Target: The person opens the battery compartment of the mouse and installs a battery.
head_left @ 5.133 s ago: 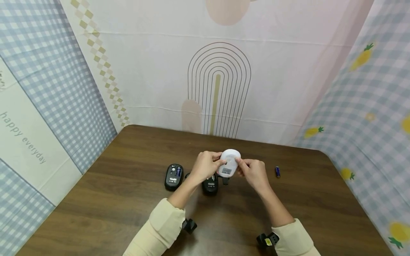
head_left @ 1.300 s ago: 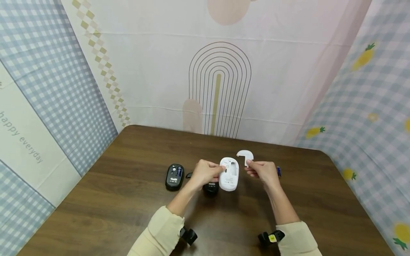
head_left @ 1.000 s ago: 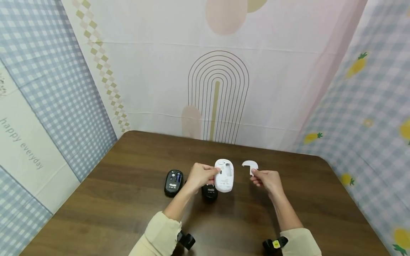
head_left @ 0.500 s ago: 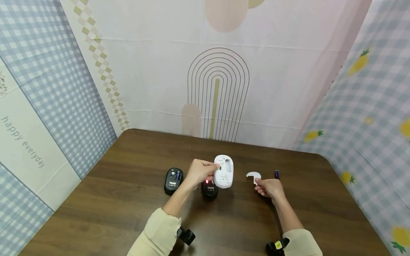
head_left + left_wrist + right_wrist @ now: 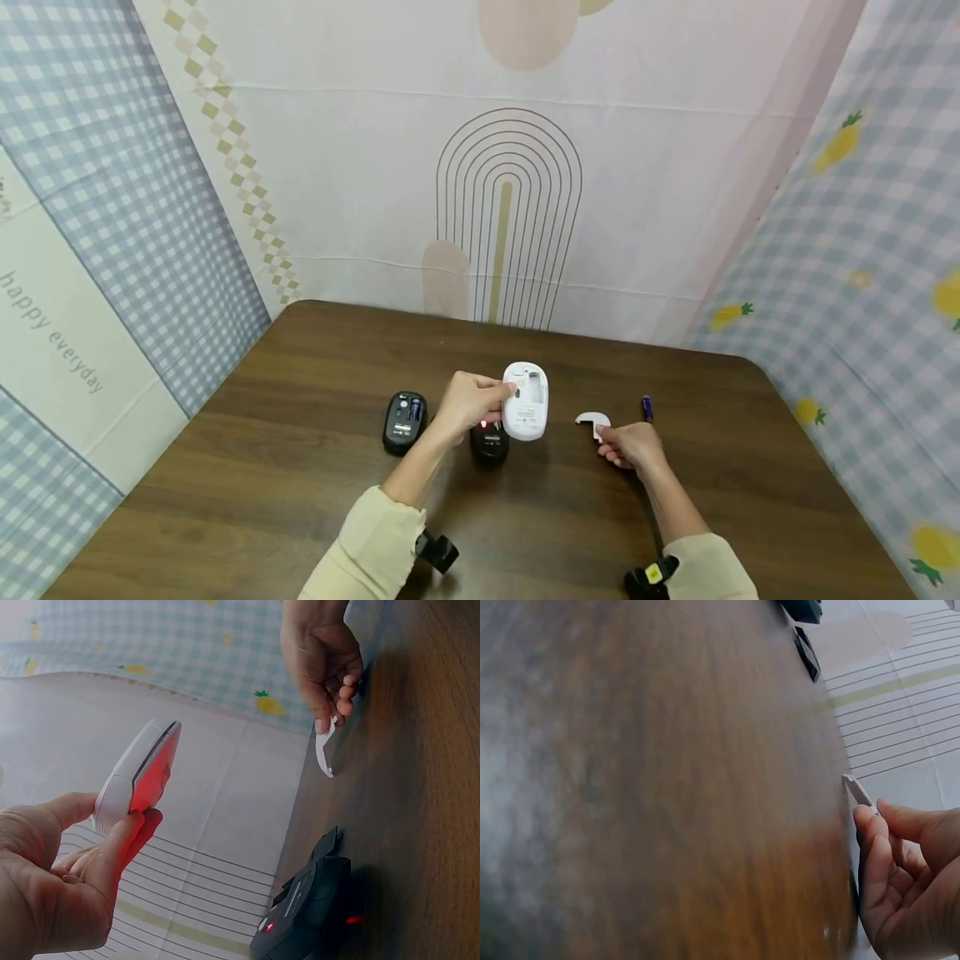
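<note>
My left hand [image 5: 465, 404] pinches a white computer mouse [image 5: 527, 423] by its side, raised over the table with its underside facing me. Its battery compartment is uncovered and looks empty. In the left wrist view a red glow falls on the white mouse [image 5: 124, 787] and the fingers. Lower and to the right, my right hand [image 5: 636, 446] pinches the mouse's white L-shaped battery cover [image 5: 597, 420] between thumb and fingers. Close over the wood, that cover [image 5: 861, 792] shows edge-on in the right wrist view. A blue AA-type battery [image 5: 647, 408] lies just beyond the right hand.
Two black mice lie upside down on the wooden table [image 5: 247, 483]: a left one [image 5: 405, 423] with a battery in it, and another [image 5: 490, 450] partly behind the white mouse, a red light lit. A small black cover [image 5: 807, 654] lies near it. Patterned cloth [image 5: 360, 183] hangs behind.
Both hands were on the covered white mouse earlier. The battery cover came off, and my right hand carried it right and down towards the table. In the last half second little has moved.
</note>
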`<action>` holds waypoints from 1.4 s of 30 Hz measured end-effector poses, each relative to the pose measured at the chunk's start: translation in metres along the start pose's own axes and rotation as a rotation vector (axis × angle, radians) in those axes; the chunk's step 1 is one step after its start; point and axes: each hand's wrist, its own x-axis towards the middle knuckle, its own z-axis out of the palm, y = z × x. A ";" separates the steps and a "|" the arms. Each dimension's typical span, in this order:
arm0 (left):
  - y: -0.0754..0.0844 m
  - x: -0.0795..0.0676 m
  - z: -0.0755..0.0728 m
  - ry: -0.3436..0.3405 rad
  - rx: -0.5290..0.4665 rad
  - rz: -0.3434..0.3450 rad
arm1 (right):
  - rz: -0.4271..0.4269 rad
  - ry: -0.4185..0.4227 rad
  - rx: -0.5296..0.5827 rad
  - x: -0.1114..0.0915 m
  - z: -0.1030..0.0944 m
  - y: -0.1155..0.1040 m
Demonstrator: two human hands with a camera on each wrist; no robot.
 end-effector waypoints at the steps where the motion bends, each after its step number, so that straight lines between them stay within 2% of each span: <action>1: 0.000 0.000 0.000 0.002 -0.003 -0.001 | -0.001 0.004 -0.013 0.001 0.000 0.000; 8: -0.001 -0.002 -0.002 0.001 -0.013 0.003 | 0.005 0.010 -0.090 0.004 0.002 -0.001; 23: -0.002 -0.002 -0.003 0.008 -0.004 -0.005 | 0.028 -0.055 -0.145 0.005 -0.001 0.002; 28: 0.022 -0.019 -0.003 -0.003 0.004 0.003 | 0.041 -0.090 -0.143 0.006 -0.004 0.000; 30: 0.025 -0.021 -0.003 -0.005 0.009 -0.001 | 0.041 -0.111 -0.138 0.006 -0.006 -0.001; 36: 0.005 -0.001 -0.002 -0.014 -0.012 -0.004 | 0.044 -0.136 -0.137 0.005 -0.008 -0.002; 42: 0.003 -0.001 -0.002 -0.007 -0.016 0.010 | 0.044 -0.088 -0.144 0.007 -0.006 0.001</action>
